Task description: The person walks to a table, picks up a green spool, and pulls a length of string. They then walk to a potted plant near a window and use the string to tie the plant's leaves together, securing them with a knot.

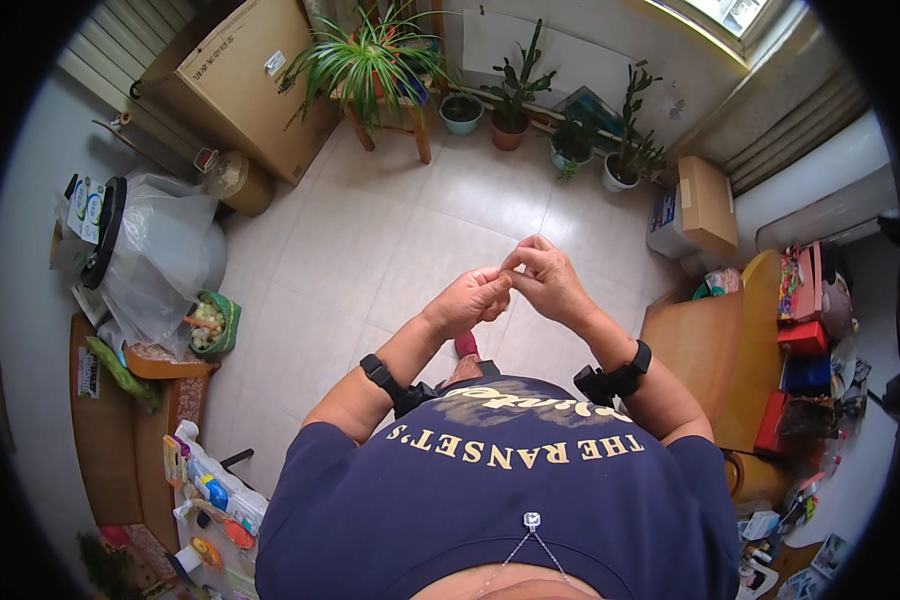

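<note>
My left hand [474, 298] and my right hand [544, 276] meet at the fingertips in front of my chest, over the tiled floor [390, 247]. The left hand is curled, with its thumb resting near the right fingertips. On the right, thumb and index finger come together in a pinch. Anything held between them is too small to make out. A black strap [381, 375] with a device circles my left forearm, and a similar black strap [630, 367] sits on the right one. Below the hands shows a foot in a red shoe [466, 343].
Potted plants [511, 127] line the far wall beside a wooden stool [420, 135] and a large cardboard box [247, 82]. Leftward stand a plastic-covered bin [157, 247] and a green basket [229, 322]. A wooden bench [690, 345] and cluttered shelf are rightward. A littered table [217, 510] is lower left.
</note>
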